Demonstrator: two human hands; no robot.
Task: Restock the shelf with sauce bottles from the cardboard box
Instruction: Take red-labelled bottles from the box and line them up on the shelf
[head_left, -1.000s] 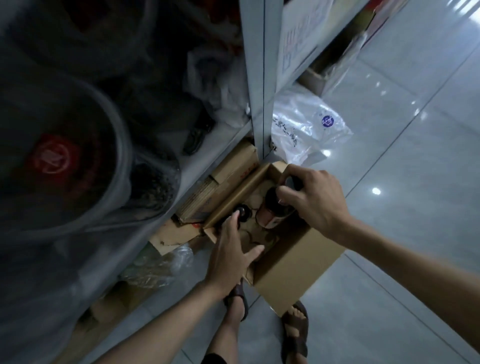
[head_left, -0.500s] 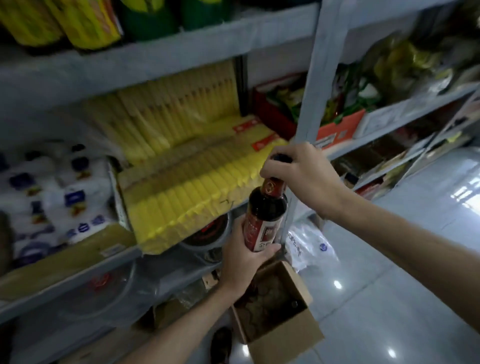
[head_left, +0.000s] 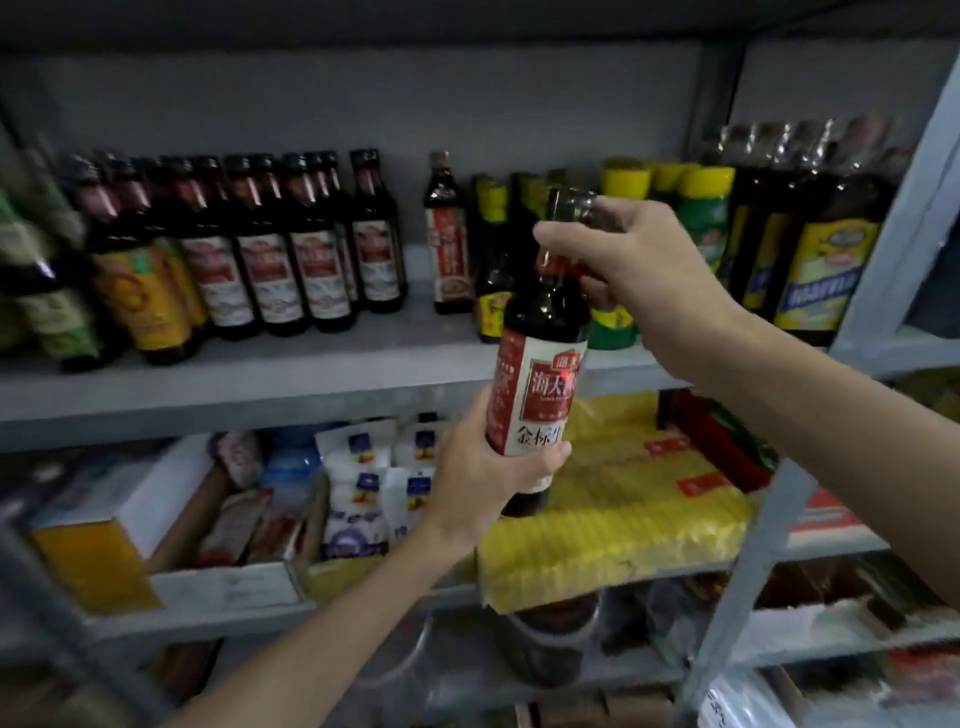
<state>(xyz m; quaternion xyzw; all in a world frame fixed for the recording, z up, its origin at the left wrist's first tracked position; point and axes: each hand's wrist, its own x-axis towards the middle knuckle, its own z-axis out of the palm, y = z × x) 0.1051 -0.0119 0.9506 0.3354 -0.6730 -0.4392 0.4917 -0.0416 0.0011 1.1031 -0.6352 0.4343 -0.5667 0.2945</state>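
Observation:
I hold a dark sauce bottle (head_left: 540, 384) with a red and white label upright in front of the grey shelf (head_left: 332, 364). My right hand (head_left: 634, 260) grips its neck near the cap. My left hand (head_left: 483, 478) grips its lower body from the left. A row of like bottles (head_left: 291, 260) with red and white labels stands on the shelf's left part. A bare stretch of shelf lies just right of that row. The cardboard box is out of view.
Other bottles with yellow caps (head_left: 691, 208) and yellow-blue labels (head_left: 821, 275) fill the shelf's right side. Below sit yellow packets (head_left: 623, 519), white bags (head_left: 363, 488) and boxes (head_left: 104, 530). A grey upright post (head_left: 748, 561) stands at right.
Both hands lifted the bottle out of the cardboard box on the floor and raised it to the sauce shelf. My view rose from the floor to the upper shelves.

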